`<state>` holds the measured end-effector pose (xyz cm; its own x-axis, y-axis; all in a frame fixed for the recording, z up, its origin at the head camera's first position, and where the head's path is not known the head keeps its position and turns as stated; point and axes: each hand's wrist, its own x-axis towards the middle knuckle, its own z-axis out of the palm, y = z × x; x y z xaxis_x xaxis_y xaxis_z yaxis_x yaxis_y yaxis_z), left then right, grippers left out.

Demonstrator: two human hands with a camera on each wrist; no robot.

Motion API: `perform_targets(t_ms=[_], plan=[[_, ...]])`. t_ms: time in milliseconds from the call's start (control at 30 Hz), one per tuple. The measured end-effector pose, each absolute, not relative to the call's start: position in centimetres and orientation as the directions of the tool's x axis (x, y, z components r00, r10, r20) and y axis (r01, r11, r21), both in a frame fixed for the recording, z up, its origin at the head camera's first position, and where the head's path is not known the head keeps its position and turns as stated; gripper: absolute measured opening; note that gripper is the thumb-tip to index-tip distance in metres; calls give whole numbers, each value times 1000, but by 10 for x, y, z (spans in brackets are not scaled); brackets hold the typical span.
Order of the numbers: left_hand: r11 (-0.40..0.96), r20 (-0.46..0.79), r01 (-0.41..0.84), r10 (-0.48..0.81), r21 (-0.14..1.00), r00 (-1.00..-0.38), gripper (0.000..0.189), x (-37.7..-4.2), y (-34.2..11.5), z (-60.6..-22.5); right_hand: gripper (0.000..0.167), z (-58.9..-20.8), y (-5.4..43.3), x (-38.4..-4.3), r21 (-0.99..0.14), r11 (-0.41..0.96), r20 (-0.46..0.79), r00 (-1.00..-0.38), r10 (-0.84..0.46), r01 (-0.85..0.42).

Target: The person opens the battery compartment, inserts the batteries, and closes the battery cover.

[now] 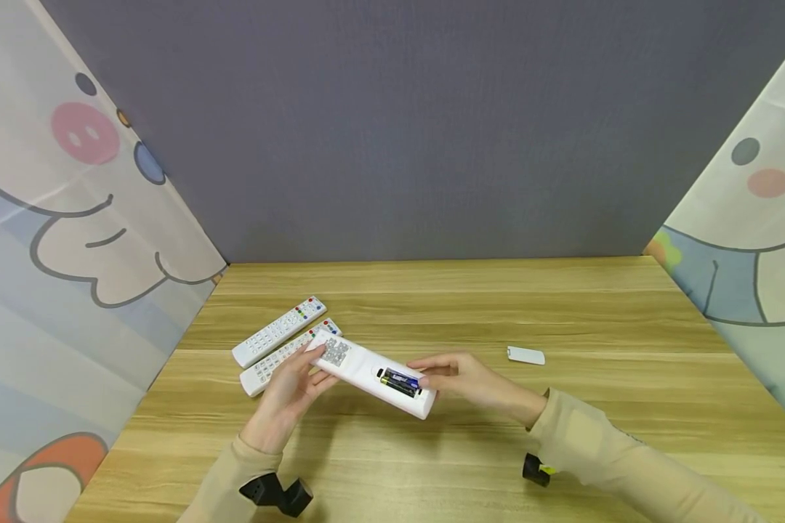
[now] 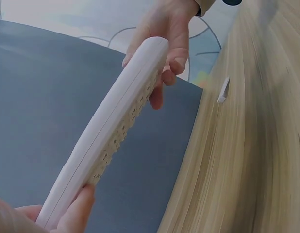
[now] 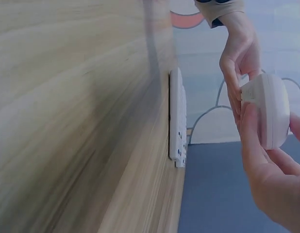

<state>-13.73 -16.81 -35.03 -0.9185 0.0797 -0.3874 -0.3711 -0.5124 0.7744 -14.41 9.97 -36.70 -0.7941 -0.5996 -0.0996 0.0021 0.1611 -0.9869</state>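
A white remote control is held above the table, its back turned up in the head view. Two batteries, dark with blue and yellow parts, lie in its uncovered battery compartment. My left hand grips the far left end, thumb on the back. At the compartment end, my right hand holds the remote, its thumb close to the batteries. The left wrist view shows the remote edge-on, buttons facing down. From the right wrist camera, the right hand's fingers and thumb lie on either side of its end.
Two more white remotes, one farther back and one partly behind my left hand, lie button side up on the wooden table. A small white battery cover rests to the right. A grey panel stands behind.
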Motion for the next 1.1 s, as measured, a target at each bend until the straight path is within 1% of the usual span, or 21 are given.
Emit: perform_targets(t_ms=[167,400,567,800,1100], plan=[[-514,-380,-366,83,776,-921,60,-136,-167,-350,43,-366,98,-142,-988,148,-118,-801,-587,37],[-510,-368,-356,81,783,-926,60,-136,-165,-349,42,-364,95,-137,-986,163,-125,-839,-530,44],[-506,-370,-355,75,786,-926,62,-136,-164,-349,40,-363,94,-136,-983,172,-141,-854,-500,61],[-495,-361,-347,71,796,-930,56,-135,-161,-348,40,-362,92,-136,-977,195,-172,-874,-454,91],[-476,-360,-350,72,807,-930,51,-135,-158,-348,38,-364,93,-136,-977,194,-167,-880,-444,88]])
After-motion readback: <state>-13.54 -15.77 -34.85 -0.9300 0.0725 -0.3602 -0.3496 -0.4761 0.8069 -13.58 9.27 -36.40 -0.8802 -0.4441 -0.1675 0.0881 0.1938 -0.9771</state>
